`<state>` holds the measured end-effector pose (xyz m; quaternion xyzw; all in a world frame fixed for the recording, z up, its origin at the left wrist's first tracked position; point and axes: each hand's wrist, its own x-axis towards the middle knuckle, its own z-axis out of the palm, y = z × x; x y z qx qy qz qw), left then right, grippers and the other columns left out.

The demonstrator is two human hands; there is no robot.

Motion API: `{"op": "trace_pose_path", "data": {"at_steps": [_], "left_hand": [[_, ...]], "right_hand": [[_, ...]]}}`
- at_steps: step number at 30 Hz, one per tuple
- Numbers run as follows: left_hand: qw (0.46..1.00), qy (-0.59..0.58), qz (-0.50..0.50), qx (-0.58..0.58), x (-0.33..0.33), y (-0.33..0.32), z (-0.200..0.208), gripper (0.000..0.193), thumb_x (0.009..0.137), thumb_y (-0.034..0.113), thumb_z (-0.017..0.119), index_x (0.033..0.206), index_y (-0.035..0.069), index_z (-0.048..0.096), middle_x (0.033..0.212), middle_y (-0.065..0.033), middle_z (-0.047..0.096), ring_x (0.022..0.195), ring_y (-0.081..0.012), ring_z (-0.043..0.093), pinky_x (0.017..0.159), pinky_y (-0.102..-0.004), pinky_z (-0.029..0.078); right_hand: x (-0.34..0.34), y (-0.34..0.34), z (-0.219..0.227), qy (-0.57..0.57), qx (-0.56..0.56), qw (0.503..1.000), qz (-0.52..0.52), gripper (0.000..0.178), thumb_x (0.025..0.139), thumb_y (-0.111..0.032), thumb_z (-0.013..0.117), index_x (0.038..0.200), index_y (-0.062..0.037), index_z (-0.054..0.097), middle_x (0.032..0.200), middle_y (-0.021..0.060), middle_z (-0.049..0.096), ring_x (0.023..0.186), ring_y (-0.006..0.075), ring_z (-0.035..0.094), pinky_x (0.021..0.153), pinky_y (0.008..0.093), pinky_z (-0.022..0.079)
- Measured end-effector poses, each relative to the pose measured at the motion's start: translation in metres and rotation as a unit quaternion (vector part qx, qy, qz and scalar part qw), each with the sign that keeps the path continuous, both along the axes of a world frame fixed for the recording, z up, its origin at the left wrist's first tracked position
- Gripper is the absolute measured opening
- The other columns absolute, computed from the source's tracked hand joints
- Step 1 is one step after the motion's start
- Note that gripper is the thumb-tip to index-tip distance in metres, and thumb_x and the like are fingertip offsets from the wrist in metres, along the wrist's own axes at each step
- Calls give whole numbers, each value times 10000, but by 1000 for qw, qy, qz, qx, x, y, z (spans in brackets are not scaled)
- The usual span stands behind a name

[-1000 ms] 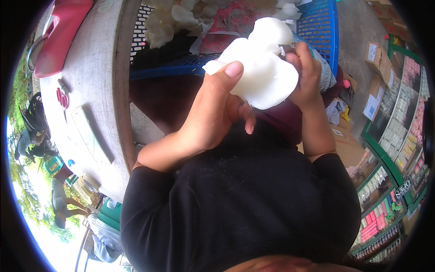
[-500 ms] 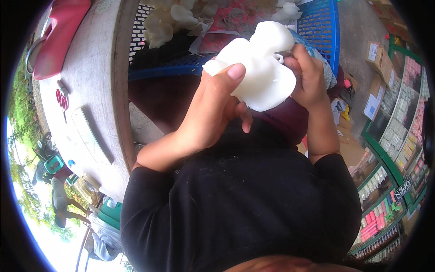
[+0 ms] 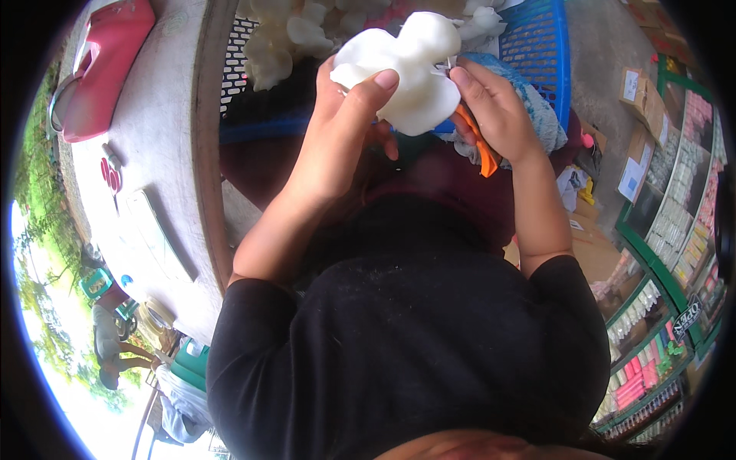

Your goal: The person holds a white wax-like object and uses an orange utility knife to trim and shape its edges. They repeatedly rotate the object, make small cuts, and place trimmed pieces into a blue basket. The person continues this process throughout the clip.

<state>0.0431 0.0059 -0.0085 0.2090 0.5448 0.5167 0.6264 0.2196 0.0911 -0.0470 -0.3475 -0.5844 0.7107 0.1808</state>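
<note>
A smooth white piece with several rounded lobes, wax-like and petal-shaped [image 3: 422, 88], is held up in front of me above the near rim of a blue plastic basket [image 3: 529, 38]. My left hand [image 3: 349, 115] grips its left side, thumb on top and fingers underneath. In my right hand [image 3: 494, 111] is an orange-handled hand tool [image 3: 486, 153], its handle sticking out below the palm. The tool's thin metal tip meets the right edge of the white piece, near a small curled bit. Fingers hide most of the tool, so its exact kind does not show.
More white and yellowish lobed pieces [image 3: 307, 32] lie in the basket. A light blue towel [image 3: 540, 126] hangs by its right side. Red-handled scissors [image 3: 110, 175], a flat pale slab [image 3: 157, 230] and a red object [image 3: 107, 69] rest on the left table. Green-framed shelves [image 3: 648, 261] stand right.
Both hands and the white piece have moved up and slightly left, farther over the basket. The orange handle in my right hand has come into view.
</note>
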Motion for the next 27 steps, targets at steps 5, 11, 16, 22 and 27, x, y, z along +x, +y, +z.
{"op": "trace_pose_path", "data": {"at_steps": [5,11,16,22,27], "left_hand": [[990,118,47,62,-14,2,-4,723,807,361,608,1272,-30,217,1080,-151,468,854,-198,556,539,-277,485],[999,-25,39,-9,-18,-5,11,583,811,486,462,1165,23,478,983,-111,583,785,-161,572,466,-269,442],[986,-144,69,-38,-8,-14,23,563,858,497,366,1074,-2,508,893,-124,602,635,-144,556,374,-237,414],[971,-234,2,-47,-11,-26,16,601,816,509,429,1121,-5,493,998,-124,578,798,-199,556,482,-315,447],[984,-178,-2,-34,0,-30,21,611,775,475,485,1166,8,442,1026,-127,551,853,-205,562,506,-328,482]], "right_hand": [[-1,20,-9,117,-250,948,-161,256,931,-331,466,958,-79,505,664,27,512,492,89,470,462,206,405],[0,17,-3,80,-33,988,-129,378,920,-238,508,1272,-105,467,844,41,560,734,94,545,658,230,467],[-7,-5,3,63,317,938,-129,391,924,-218,505,1293,-92,486,790,11,489,707,101,449,646,224,398],[-15,-15,7,-21,557,816,-149,422,859,-234,577,1262,-115,539,705,39,466,630,174,465,556,265,420],[-13,-19,16,-56,596,787,-150,432,826,-249,599,1244,-143,562,664,25,449,596,168,463,522,277,420]]}}
